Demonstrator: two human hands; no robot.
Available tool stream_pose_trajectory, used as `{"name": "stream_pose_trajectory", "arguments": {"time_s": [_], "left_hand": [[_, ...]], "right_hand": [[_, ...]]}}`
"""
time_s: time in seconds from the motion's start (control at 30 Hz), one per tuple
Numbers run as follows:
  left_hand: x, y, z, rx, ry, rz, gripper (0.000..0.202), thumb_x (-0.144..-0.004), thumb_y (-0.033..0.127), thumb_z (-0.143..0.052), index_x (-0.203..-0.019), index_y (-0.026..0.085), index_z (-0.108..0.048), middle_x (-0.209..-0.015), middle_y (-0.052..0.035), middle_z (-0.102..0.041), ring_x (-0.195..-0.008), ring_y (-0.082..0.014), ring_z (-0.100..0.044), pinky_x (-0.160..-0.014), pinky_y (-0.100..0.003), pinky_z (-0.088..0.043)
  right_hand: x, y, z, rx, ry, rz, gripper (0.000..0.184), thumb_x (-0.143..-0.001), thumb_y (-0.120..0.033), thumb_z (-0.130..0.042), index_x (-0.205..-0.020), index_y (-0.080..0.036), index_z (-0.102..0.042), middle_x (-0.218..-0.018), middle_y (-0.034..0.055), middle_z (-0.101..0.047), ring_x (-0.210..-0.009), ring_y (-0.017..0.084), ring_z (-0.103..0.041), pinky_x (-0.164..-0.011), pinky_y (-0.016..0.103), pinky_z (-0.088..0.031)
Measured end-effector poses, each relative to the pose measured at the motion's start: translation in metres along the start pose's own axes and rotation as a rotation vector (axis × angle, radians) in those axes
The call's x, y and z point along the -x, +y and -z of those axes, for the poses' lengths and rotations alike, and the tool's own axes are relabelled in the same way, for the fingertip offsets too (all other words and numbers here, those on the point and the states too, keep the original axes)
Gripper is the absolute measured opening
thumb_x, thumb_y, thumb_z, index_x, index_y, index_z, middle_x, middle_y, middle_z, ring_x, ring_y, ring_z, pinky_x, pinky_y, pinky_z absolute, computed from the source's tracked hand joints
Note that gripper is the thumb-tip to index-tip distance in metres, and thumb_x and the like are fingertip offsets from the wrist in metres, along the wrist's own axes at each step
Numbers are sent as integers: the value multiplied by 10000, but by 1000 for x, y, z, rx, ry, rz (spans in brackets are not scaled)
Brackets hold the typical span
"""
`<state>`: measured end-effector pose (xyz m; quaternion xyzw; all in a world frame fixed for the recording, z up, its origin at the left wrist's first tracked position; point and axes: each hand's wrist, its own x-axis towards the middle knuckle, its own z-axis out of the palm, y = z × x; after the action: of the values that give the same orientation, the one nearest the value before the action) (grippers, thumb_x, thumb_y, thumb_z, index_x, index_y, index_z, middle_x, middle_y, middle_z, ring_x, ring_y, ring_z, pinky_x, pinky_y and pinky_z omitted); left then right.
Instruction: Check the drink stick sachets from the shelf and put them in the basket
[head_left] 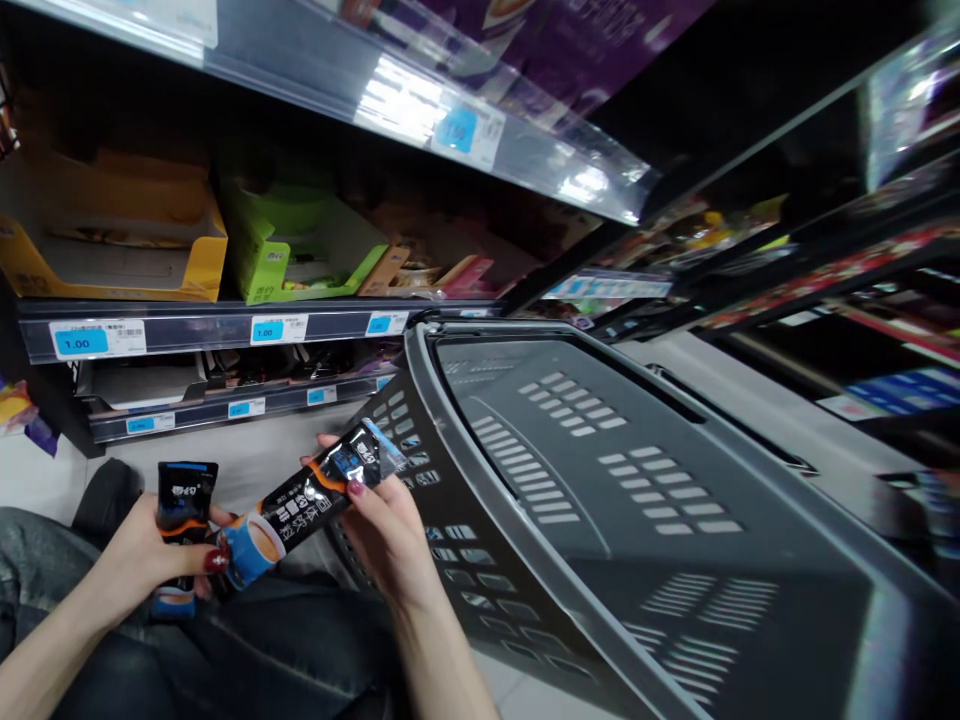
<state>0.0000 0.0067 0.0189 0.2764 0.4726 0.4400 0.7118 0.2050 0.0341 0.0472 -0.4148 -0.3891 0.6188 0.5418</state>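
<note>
Low over my lap, my left hand (161, 550) is closed around a small black packet (184, 500) with blue and orange print. Its thumb also presses the lower end of a second, longer black packet (300, 500), which has a cup picture and pale lettering. My right hand (386, 525) grips that longer packet near its upper end, thumb on the front. The packet slants up to the right, its top close to the side of a grey shopping basket (480, 590). Fingers behind both packets are partly hidden.
The large basket with slotted walls stands at my right. Ahead, a shelf (187, 335) with price tags carries a yellow carton (135, 275) and a green carton (300, 270). A lower shelf (202, 405) holds dark packets. An upper shelf edge (337, 80) overhangs.
</note>
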Motion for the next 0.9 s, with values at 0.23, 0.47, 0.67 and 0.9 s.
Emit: {"name": "stream_pose_trajectory", "arguments": {"time_s": [0.23, 0.47, 0.67, 0.9], "left_hand": [[-3, -19, 1, 265, -122, 393, 245, -514, 130, -783, -724, 147, -659, -536, -38, -622, -375, -132, -535, -315, -198, -408], [-9, -31, -6, 355, -165, 483, 403, -672, 438, -705, -769, 49, -661, -589, -101, -644, -362, -82, -496, -335, -181, -416], [-12, -27, -4, 253, -54, 207, 387, -541, 331, -840, -736, 118, -582, -571, -62, -661, -362, -84, -510, -349, -169, -402], [-12, -31, -4, 244, -97, 280, 480, -513, 367, -851, -754, 147, -499, -549, -75, -661, -324, -84, -491, -322, -168, -384]], "right_hand": [[-7, 7, 3, -61, -211, 180, 308, -604, -409, -782, -748, -193, -616, -681, 7, -556, -648, 151, -542, -613, 272, -453], [-9, 13, 5, -19, 144, 100, 255, -651, -329, -771, -684, -158, -585, -573, -43, -513, -371, 40, -348, -327, 170, -267], [-7, 12, 1, -28, 37, 115, 301, -712, -429, -709, -720, -160, -573, -556, -39, -514, -392, 68, -446, -420, 207, -347], [1, 11, 0, 11, -122, 72, 560, -586, -334, -816, -1088, -222, -596, -954, 35, -635, -759, 150, -596, -641, 245, -493]]}}
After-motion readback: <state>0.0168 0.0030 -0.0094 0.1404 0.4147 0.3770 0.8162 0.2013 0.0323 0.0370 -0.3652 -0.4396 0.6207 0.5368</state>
